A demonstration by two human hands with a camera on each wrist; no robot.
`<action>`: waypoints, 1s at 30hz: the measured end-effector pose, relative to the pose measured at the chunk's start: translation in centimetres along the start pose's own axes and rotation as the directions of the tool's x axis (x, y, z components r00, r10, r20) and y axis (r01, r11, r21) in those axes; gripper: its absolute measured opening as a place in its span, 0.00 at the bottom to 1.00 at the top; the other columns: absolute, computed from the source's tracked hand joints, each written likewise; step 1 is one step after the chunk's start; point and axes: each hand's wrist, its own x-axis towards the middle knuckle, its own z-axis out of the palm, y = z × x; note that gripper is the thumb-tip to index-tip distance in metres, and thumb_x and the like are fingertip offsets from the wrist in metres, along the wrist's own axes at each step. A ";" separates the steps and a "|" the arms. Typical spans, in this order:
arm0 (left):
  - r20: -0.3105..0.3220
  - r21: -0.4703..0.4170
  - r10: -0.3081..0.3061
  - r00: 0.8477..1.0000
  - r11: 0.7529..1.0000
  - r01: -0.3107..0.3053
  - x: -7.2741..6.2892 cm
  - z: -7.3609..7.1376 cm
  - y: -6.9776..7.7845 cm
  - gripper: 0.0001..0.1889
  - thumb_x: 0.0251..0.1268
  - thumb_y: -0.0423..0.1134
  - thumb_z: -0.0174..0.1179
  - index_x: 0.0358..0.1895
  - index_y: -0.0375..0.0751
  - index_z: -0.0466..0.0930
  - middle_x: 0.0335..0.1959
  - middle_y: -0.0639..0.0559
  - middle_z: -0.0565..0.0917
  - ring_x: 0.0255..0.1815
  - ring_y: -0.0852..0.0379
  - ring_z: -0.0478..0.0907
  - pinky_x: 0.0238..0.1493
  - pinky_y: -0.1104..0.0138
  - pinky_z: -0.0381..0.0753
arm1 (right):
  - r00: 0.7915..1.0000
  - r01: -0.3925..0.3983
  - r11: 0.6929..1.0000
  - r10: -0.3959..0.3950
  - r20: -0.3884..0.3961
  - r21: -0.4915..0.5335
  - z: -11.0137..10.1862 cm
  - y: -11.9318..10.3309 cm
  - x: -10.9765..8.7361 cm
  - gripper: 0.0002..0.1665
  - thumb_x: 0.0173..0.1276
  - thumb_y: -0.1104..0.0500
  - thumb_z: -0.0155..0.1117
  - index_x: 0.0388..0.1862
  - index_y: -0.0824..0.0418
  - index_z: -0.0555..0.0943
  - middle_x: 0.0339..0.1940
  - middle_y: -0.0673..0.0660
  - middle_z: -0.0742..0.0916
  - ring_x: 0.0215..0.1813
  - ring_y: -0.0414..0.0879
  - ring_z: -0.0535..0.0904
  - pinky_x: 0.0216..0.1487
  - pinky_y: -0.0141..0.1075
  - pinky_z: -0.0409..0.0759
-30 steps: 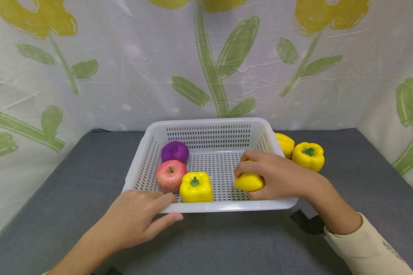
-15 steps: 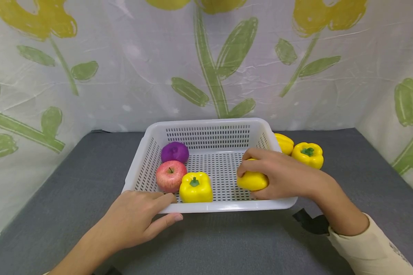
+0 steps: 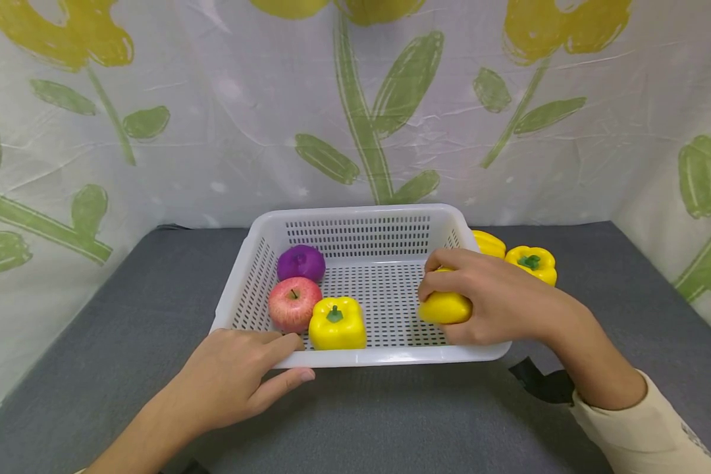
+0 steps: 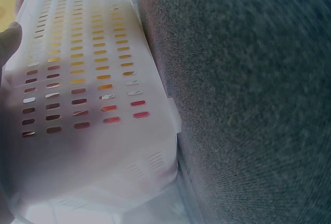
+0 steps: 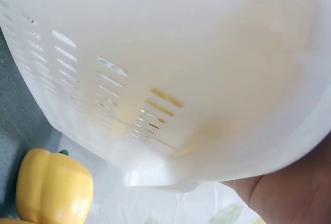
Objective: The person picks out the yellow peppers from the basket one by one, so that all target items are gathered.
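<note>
In the head view, my left hand (image 3: 243, 372) holds the near rim of a white perforated plastic basket (image 3: 385, 357), fingers over the edge and thumb outside it. My right hand (image 3: 492, 296) reaches over the basket's right side and grips a smooth yellow rounded fruit or vegetable (image 3: 447, 307); I cannot tell its exact kind. Toward the left inside the basket sit a purple round vegetable (image 3: 301, 262), a red apple (image 3: 294, 303) and a yellow bell pepper (image 3: 338, 324) with a green stem. The left wrist view shows the basket's slotted wall (image 4: 77, 69) from outside.
Beyond the basket's right wall lie a yellow bell pepper (image 3: 532, 263) and another yellow piece (image 3: 489, 243), both partly hidden. The right wrist view also has a yellow pepper (image 5: 54, 188) below the wall. Grey cloth (image 3: 124, 296) covers the table; a flowered curtain (image 3: 213, 131) hangs behind.
My right hand has moved slightly right, toward the basket's right wall, carrying the yellow piece in its fingers. The left hand and the basket have stayed in place.
</note>
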 end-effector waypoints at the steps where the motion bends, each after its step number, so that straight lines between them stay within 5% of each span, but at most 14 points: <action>1: 0.001 0.000 0.001 1.000 1.000 -0.001 0.0 0.0 0.0 0.15 0.70 0.61 0.57 0.38 0.56 0.75 0.25 0.67 0.77 0.22 0.68 0.69 0.23 0.71 0.69 | 1.000 -0.002 1.000 0.002 0.004 0.000 0.0 -0.1 0.0 0.20 0.46 0.58 0.74 0.40 0.41 0.83 0.45 0.40 0.76 0.40 0.37 0.71 0.36 0.35 0.74; 11: 0.020 0.001 -0.011 1.000 1.000 0.011 0.0 -0.1 0.0 0.15 0.70 0.61 0.57 0.38 0.56 0.75 0.26 0.67 0.77 0.22 0.68 0.69 0.23 0.71 0.69 | 0.998 0.062 0.996 -0.063 -0.019 -0.057 -0.9 -0.8 -0.5 0.21 0.47 0.61 0.79 0.40 0.46 0.83 0.46 0.45 0.78 0.44 0.41 0.72 0.41 0.39 0.73; 30: 0.031 0.001 -0.019 0.999 1.000 0.019 0.0 -0.1 0.1 0.14 0.70 0.61 0.57 0.38 0.56 0.75 0.25 0.68 0.76 0.22 0.68 0.68 0.23 0.71 0.68 | 1.000 0.022 0.999 -0.021 0.022 -0.035 -2.3 -1.3 -1.4 0.20 0.49 0.60 0.76 0.40 0.40 0.83 0.48 0.39 0.78 0.41 0.36 0.73 0.35 0.34 0.73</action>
